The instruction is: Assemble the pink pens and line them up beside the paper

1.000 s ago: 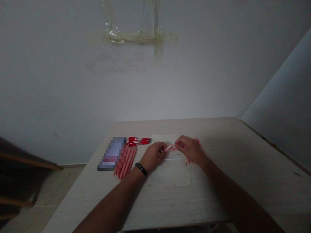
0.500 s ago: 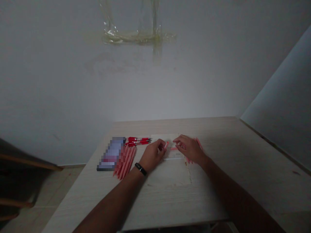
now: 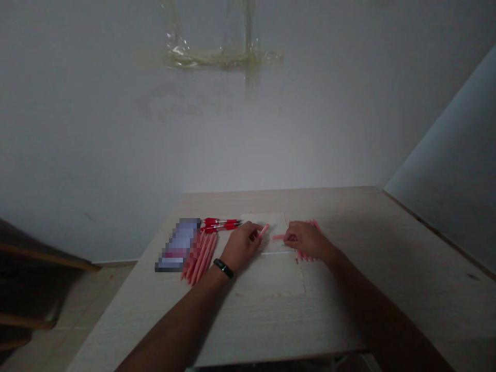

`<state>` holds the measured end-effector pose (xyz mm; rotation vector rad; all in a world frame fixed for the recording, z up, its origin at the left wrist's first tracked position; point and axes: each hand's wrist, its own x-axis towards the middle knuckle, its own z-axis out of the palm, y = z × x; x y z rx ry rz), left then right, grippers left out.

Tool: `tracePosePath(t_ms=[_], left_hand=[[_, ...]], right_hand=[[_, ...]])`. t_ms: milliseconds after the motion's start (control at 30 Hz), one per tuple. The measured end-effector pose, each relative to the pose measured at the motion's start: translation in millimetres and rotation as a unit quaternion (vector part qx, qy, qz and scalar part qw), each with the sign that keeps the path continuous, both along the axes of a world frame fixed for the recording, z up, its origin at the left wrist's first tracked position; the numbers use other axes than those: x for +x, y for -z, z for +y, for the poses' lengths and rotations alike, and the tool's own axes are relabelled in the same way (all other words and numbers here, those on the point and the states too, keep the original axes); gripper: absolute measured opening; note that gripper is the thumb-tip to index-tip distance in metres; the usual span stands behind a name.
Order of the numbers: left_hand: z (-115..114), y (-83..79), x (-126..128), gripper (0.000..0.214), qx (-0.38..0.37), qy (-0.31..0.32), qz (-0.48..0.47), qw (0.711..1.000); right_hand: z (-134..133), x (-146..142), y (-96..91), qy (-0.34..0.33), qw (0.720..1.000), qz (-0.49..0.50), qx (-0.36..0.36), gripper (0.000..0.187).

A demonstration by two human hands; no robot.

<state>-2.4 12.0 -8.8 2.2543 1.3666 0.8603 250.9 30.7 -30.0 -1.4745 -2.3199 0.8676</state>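
On the table, a phone lies leftmost, pen barrels just right of it, ballpoint pens behind these; further right, over a flat sheet, the left hand holds a tube, a short stick juts leftward from the right hand, more sticks lie under that hand; the wall stands behind

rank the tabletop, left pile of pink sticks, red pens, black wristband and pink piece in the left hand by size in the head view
tabletop
left pile of pink sticks
red pens, as a group
black wristband
pink piece, partly hidden by the left hand
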Motion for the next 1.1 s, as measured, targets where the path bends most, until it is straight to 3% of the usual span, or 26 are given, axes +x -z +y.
tracePosePath(t_ms=[133,267,467,600,833,1100], left_hand=[[0.7,4.0,-1.5,0.023,-0.010,-0.002,0.063,0.998],[-1.2,4.3,-1.0,0.034,-0.040,-0.004,0.061,0.997],[-3.3,3.9,-1.1,0.019,-0.046,0.002,0.086,0.995],[-3.8,3.4,-0.3,0.021,-0.027,-0.002,0.099,0.995],[-8.3,3.3,5.7,0.013,0.012,0.072,0.114,0.991],[-10.2,2.0,8.9,0.004,0.000,0.092,0.139,0.986]], right_hand=[[0.2,2.4,0.3,-0.014,1.000,0.023,0.007,0.017],[-0.5,0.5,-5.9,-0.011,0.999,0.000,0.045,0.012],[0.2,-3.5,-9.2,-0.034,0.991,-0.005,0.126,0.010],[-1.0,-3.1,-8.9,-0.036,0.986,0.006,0.163,0.009],[-11.4,-5.2,-16.6,0.011,0.998,0.026,0.061,0.010],[-12.8,-10.2,-28.3,0.004,0.992,0.043,0.118,0.014]])
